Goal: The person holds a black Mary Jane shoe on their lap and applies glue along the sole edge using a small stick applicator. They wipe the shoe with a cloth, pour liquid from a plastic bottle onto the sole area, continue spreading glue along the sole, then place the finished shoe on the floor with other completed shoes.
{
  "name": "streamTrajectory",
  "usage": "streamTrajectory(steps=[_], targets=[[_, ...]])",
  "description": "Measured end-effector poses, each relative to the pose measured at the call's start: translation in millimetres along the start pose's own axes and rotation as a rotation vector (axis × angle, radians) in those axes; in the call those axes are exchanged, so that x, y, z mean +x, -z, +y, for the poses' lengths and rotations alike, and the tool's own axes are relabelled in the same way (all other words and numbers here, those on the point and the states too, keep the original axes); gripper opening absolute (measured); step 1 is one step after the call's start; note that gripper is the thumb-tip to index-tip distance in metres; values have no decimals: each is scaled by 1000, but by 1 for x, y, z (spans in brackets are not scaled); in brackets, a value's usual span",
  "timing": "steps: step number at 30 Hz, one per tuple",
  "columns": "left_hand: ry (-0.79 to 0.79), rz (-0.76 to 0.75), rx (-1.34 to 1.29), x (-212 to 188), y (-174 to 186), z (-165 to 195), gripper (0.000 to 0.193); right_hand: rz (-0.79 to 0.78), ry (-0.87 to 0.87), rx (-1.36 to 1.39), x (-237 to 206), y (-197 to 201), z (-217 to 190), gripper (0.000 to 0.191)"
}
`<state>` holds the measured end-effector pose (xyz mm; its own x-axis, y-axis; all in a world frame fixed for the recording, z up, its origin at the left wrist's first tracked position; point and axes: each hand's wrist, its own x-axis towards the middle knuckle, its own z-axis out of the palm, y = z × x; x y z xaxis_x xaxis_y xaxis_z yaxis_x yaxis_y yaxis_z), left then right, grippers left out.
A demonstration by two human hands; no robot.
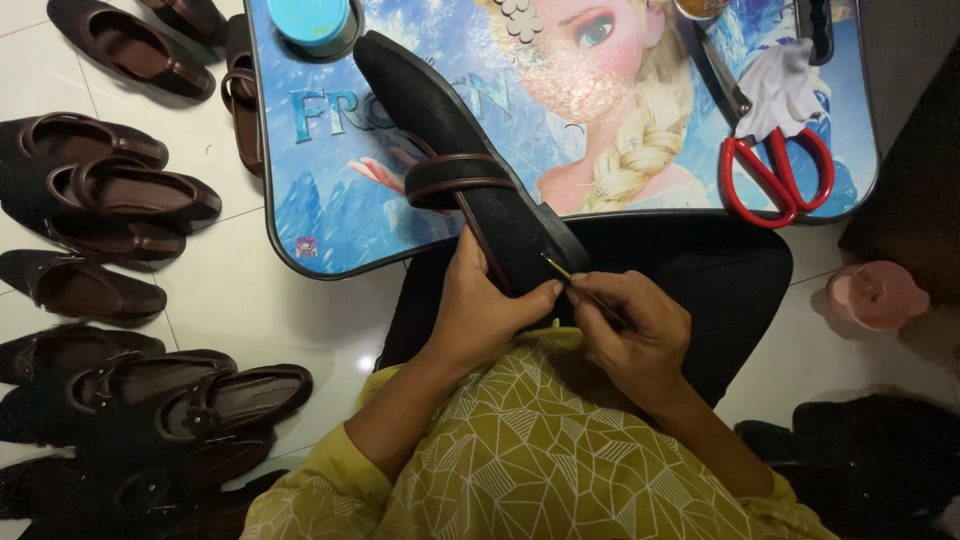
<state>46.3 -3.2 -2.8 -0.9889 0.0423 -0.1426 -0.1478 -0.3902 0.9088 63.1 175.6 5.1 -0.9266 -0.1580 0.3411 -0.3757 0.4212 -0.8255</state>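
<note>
Black shoe held at the heel, thin stick at its edge

Black shoe (470,170) lies sole-up, toe far on the blue lap table (330,230). Left hand (480,310) clasps its near heel; right hand (640,330) pinches a thin stick (570,275) touching it. Red scissors (775,175) lie far right.

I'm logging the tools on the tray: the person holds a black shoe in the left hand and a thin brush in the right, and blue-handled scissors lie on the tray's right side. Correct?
Not quite. The scissors have red handles, not blue, as the head view shows. The rest holds: the left hand holds the black shoe, the right hand holds a thin brush, and the scissors lie on the right side of the tray.
</note>
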Motion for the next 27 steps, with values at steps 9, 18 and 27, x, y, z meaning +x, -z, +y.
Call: streamTrajectory(steps=[9, 18, 27], targets=[[-18, 4, 11, -5, 1, 3, 69, 30, -159, 13, -6, -6, -1, 14], [55, -16, 59, -3, 4, 2, 68, -12, 8, -119, -4, -4, -3, 21], [11, -4, 111, -2, 6, -9, 65, -6, -41, 66, -4, -1, 5, 20]])
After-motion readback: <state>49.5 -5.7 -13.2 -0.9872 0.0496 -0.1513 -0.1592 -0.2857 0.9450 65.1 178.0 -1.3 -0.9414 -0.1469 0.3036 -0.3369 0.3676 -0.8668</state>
